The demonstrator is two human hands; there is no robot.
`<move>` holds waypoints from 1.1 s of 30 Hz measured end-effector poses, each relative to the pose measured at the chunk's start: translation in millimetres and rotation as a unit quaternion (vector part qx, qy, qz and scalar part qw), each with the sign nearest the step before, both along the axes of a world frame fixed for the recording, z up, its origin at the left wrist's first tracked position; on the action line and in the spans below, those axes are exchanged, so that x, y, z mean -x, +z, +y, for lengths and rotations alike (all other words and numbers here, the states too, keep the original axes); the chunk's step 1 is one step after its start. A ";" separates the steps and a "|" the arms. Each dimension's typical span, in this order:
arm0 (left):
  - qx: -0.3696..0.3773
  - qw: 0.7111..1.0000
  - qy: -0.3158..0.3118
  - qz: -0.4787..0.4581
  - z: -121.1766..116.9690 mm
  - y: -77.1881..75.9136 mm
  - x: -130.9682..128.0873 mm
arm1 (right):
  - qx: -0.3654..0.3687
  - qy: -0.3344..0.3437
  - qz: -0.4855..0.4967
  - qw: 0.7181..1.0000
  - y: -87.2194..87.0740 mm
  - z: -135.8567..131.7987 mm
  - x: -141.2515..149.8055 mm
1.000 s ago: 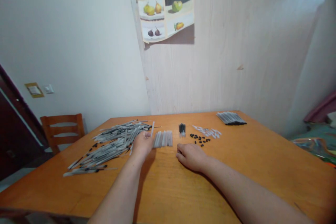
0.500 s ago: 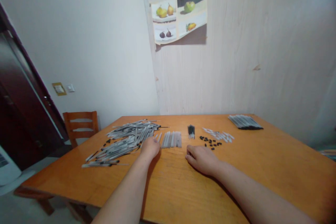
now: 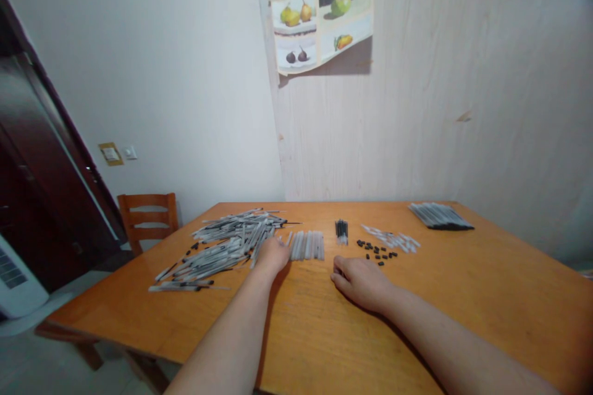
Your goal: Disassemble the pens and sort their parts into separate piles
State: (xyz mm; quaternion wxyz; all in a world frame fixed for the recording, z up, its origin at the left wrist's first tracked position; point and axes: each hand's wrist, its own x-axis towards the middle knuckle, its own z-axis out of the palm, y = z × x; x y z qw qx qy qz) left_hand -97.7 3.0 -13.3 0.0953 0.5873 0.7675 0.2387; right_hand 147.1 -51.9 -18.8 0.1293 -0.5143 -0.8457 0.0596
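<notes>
My left hand (image 3: 273, 254) is closed at the left end of a row of clear pen barrels (image 3: 307, 246). One slim barrel (image 3: 290, 239) shows at its fingertips, mostly covered by the fingers. Left of this hand spreads a large heap of pens (image 3: 227, 253), whitish with dark ends. My right hand (image 3: 360, 279) rests on the table with its fingers curled in, and nothing shows in them. Just beyond it lie several small black caps (image 3: 377, 250). Behind the caps are short white pieces (image 3: 393, 239), and a bundle of black-and-clear refills (image 3: 341, 231) stands between the hands, farther back.
A neat row of pens with dark ends (image 3: 440, 216) lies at the table's far right. The wooden table (image 3: 306, 333) reaches the wall behind. A wooden chair (image 3: 148, 216) stands at the left, and a fruit picture (image 3: 322, 28) hangs on the wall.
The whole view has shifted slightly, with most things now a little farther right. My left hand has moved slightly toward the barrel row. My right hand keeps its resting pose.
</notes>
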 end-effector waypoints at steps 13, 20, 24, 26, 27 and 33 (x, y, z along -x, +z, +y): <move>-0.020 1.000 -0.022 0.010 -1.4 0.3 1.0 | 0.003 0.007 0.004 1.000 -1.8 1.2 -0.8; -0.047 0.998 -0.008 0.029 1.2 -1.2 20.3 | 0.010 0.004 0.008 1.000 0.3 -0.2 -0.8; -0.069 0.996 0.031 0.045 -2.7 7.0 37.4 | 0.007 0.006 0.014 1.000 -2.7 1.6 -0.9; -0.067 0.995 0.055 0.053 -6.3 12.0 44.4 | 0.007 0.005 0.017 1.000 -4.4 2.6 -1.2; -0.064 0.994 0.066 0.056 -8.1 14.2 47.2 | 0.008 0.004 0.018 1.000 -4.9 3.0 -1.4; -0.054 0.991 0.101 0.066 -14.4 17.3 58.5 | 0.017 0.008 0.022 1.000 -4.3 3.5 -2.2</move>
